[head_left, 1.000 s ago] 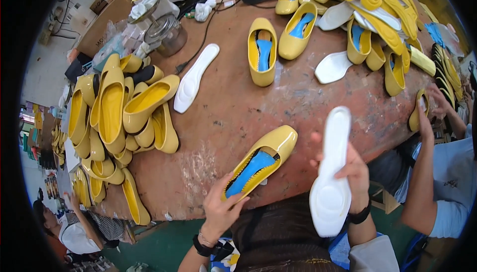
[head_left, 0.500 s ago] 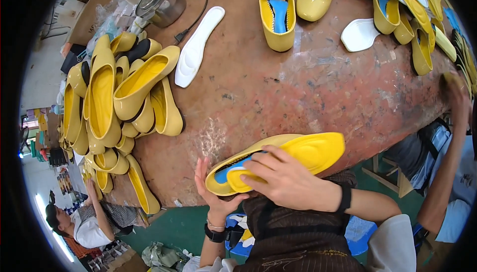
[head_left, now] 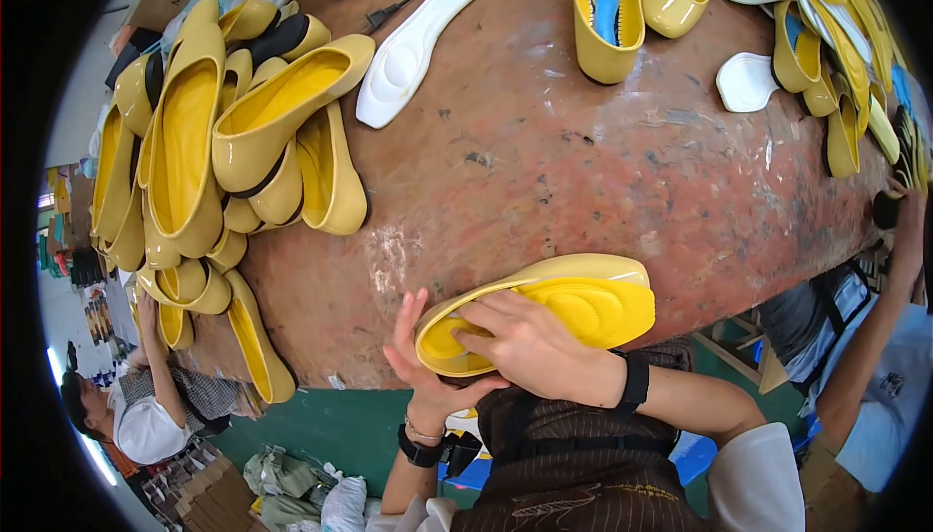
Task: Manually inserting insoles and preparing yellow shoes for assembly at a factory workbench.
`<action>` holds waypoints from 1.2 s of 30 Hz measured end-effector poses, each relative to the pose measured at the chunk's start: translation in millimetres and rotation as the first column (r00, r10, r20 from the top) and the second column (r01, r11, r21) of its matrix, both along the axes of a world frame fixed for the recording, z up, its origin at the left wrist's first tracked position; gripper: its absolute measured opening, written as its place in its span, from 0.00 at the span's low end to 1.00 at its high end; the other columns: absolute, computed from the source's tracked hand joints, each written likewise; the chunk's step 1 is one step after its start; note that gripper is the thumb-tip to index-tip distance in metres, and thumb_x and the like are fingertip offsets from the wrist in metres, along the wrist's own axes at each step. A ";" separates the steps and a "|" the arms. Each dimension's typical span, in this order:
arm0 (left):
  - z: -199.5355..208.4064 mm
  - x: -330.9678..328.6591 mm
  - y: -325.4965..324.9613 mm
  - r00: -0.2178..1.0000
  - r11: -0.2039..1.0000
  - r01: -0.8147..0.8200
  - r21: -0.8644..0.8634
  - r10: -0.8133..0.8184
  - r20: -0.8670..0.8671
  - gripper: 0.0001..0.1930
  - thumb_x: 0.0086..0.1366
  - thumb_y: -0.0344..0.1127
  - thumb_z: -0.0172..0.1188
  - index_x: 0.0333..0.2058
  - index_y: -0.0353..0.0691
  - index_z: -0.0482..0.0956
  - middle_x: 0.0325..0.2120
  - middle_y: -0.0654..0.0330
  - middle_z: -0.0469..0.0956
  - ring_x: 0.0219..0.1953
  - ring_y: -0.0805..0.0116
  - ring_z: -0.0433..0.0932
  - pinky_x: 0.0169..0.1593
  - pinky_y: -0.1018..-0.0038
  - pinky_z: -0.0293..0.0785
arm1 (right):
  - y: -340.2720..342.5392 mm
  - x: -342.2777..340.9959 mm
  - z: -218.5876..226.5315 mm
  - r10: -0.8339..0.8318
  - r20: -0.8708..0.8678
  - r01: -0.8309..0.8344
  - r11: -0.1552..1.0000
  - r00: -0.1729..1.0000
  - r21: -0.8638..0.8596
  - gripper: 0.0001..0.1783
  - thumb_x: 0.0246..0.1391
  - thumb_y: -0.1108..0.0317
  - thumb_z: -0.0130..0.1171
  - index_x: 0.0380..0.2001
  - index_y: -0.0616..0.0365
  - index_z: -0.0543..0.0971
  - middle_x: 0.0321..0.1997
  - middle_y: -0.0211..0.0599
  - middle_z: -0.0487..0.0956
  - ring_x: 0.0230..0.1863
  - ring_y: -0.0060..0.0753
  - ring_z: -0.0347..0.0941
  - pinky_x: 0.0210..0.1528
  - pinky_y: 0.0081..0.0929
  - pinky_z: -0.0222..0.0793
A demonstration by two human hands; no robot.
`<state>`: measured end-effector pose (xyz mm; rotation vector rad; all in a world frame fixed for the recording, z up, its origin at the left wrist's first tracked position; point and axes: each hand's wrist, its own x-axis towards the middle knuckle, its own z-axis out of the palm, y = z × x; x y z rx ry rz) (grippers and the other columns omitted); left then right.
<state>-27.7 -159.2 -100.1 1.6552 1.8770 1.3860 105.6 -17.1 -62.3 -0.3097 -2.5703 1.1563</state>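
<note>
A glossy yellow slip-on shoe (head_left: 569, 267) lies sideways at the table's near edge, its opening facing up. My left hand (head_left: 428, 372) cups its left end, thumb below and fingers extended along the outside. A bright yellow padded insole (head_left: 612, 310) lies along the shoe, its left part inside and its wide right end over the shoe's near rim. My right hand (head_left: 539, 343) reaches over the near side, bent fingers gripping and pressing the insole into the opening. The fingertips are partly hidden inside.
Finished-looking yellow shoes (head_left: 185, 158) are piled at left. A white insole (head_left: 420, 46) lies near a plug (head_left: 379, 17). Two shoes with blue inside (head_left: 604, 12) stand at the back; more shoes and insoles (head_left: 846, 124) lie at right. Other people work at the left and right.
The insole's left part has gone down into the shoe, covering the blue strip. My right hand has shifted slightly left with its fingers deeper in the opening. The view has shifted.
</note>
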 end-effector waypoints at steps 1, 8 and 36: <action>-0.1 -0.6 0.1 1.000 1.000 -0.006 0.000 0.006 0.006 0.77 0.42 0.58 0.80 0.70 0.55 0.19 0.68 0.36 0.46 0.67 0.36 0.57 0.66 0.45 0.60 | -0.1 -0.1 -0.5 0.001 0.013 -0.001 1.000 1.000 0.007 0.19 0.39 0.70 0.62 0.39 0.65 0.83 0.50 0.42 0.77 0.54 0.42 0.73 0.60 0.34 0.68; 6.5 -3.4 3.4 0.994 0.999 0.040 -0.018 -0.038 0.105 0.70 0.43 0.57 0.80 0.72 0.48 0.33 0.67 0.36 0.49 0.67 0.39 0.59 0.67 0.50 0.59 | -2.7 -2.3 -0.8 0.107 0.149 -0.122 0.988 0.983 0.098 0.20 0.44 0.68 0.59 0.42 0.68 0.82 0.55 0.45 0.75 0.59 0.44 0.71 0.63 0.34 0.65; 71.3 81.6 24.4 0.976 0.883 0.059 -0.466 -0.149 -0.159 0.27 0.56 0.36 0.70 0.52 0.30 0.73 0.68 0.40 0.56 0.55 0.40 0.71 0.56 0.58 0.72 | 73.2 32.0 27.8 -0.779 -0.174 0.790 0.549 0.602 0.274 0.12 0.44 0.75 0.64 0.36 0.59 0.84 0.41 0.42 0.80 0.46 0.48 0.77 0.62 0.47 0.64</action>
